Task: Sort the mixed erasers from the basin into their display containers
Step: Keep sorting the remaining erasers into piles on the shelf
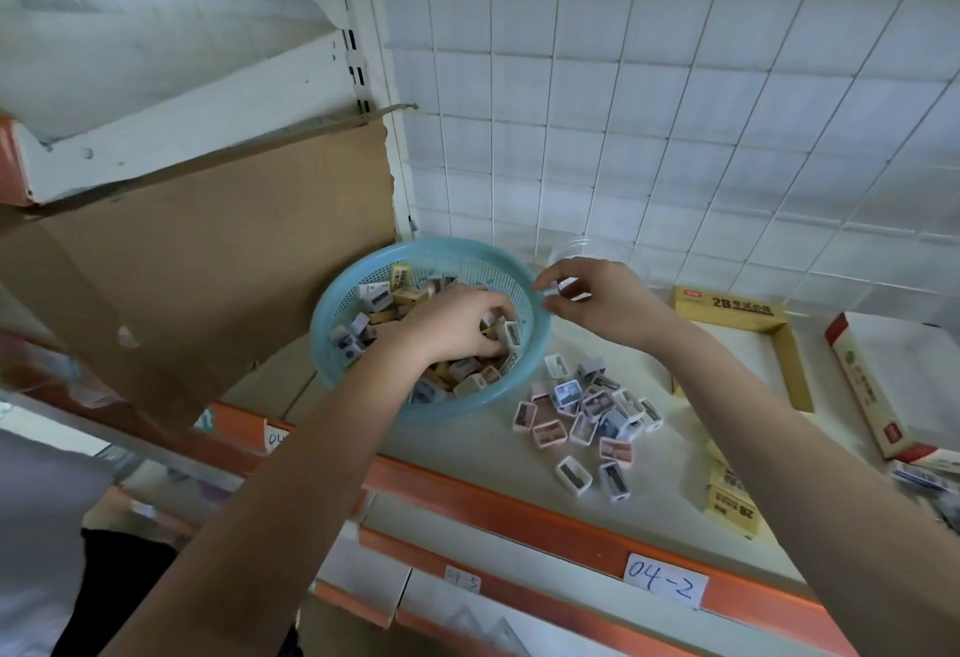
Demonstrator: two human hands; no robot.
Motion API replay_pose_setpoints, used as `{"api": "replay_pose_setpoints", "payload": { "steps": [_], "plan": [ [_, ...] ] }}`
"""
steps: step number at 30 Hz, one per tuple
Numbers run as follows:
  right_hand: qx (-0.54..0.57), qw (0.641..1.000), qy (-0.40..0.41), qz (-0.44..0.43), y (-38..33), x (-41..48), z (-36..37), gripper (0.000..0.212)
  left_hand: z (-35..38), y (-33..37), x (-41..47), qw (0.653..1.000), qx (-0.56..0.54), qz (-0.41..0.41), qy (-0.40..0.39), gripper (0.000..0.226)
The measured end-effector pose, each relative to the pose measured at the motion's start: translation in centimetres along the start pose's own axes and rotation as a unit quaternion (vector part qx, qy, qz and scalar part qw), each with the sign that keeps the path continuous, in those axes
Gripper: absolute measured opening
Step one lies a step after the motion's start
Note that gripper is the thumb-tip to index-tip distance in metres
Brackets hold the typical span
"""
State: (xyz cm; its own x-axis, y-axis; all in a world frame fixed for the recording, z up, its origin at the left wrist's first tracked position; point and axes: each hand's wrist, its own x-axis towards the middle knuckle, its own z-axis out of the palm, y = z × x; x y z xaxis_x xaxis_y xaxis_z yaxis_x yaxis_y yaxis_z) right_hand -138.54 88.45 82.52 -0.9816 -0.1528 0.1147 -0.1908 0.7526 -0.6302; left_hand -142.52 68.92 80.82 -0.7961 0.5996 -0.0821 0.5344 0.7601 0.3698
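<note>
Inside the basin (pixel 324 324), erasers (pixel 384 298) under left hand's (pixel 457 326) fingers (pixel 491 304)

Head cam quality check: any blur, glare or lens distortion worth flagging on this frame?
Head view: strong wide-angle bowing, and the grout lines of the white tiled wall curve and lean. The centre is fairly sharp; the round blue plastic basket and handwritten 04-2 label are readable. The bottom-left corner is smeared. Light is soft and diffuse, with faint shadows and no hard glare.
</note>
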Motion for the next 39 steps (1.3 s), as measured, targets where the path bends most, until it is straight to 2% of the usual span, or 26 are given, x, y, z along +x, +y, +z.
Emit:
{"api": "replay_pose_setpoints", "payload": {
  "steps": [7, 12, 17, 19, 21, 28, 33, 36, 39],
  "plan": [
    [0.027, 0.999, 0.029, 0.019, 0.2, -1.5, -0.6, 0.021, -1.7, 1.0, -1.4, 0.994, -0.052, 0.019, 0.096, 0.043],
    [0.039, 0.996, 0.048, 0.057, 1.5, -4.4, -1.4, 0.024, -2.2, 4.1, -1.8, 0.993, -0.043, 0.083, 0.068, 0.042],
    [0.03, 0.994, 0.022, 0.104, 3.5, -7.5, -1.4, 0.028, 0.0, 6.0, -0.7, 0.986, 0.064, 0.151, 0.007, 0.041],
    [0.033, 0.993, 0.027, 0.113, 3.8, -8.3, -1.4, 0.03, 0.9, 5.8, -0.7, 0.987, 0.078, 0.142, 0.015, 0.047],
    [0.039, 0.992, 0.039, 0.115, 3.9, -8.6, -1.5, 0.029, 0.8, 5.3, -0.9, 0.989, 0.043, 0.134, 0.041, 0.047],
    [0.066, 0.993, 0.06, 0.074, 1.8, -7.2, -0.4, 0.022, -1.5, 1.4, -3.4, 0.991, -0.058, 0.073, 0.101, 0.033],
    [0.069, 0.996, 0.05, -0.001, -1.5, -4.5, 1.2, 0.02, -2.1, -2.3, -5.7, 0.994, -0.079, -0.009, 0.072, 0.026],
    [0.032, 0.999, -0.008, -0.037, -3.0, -2.5, 1.4, 0.022, -2.5, -3.5, -6.9, 0.993, -0.095, -0.045, 0.052, 0.024],
    [-0.028, 0.989, -0.137, -0.051, -4.3, -0.4, 2.0, 0.025, -2.6, -4.7, -7.9, 0.992, -0.1, -0.073, 0.038, 0.027]
  ]
}}
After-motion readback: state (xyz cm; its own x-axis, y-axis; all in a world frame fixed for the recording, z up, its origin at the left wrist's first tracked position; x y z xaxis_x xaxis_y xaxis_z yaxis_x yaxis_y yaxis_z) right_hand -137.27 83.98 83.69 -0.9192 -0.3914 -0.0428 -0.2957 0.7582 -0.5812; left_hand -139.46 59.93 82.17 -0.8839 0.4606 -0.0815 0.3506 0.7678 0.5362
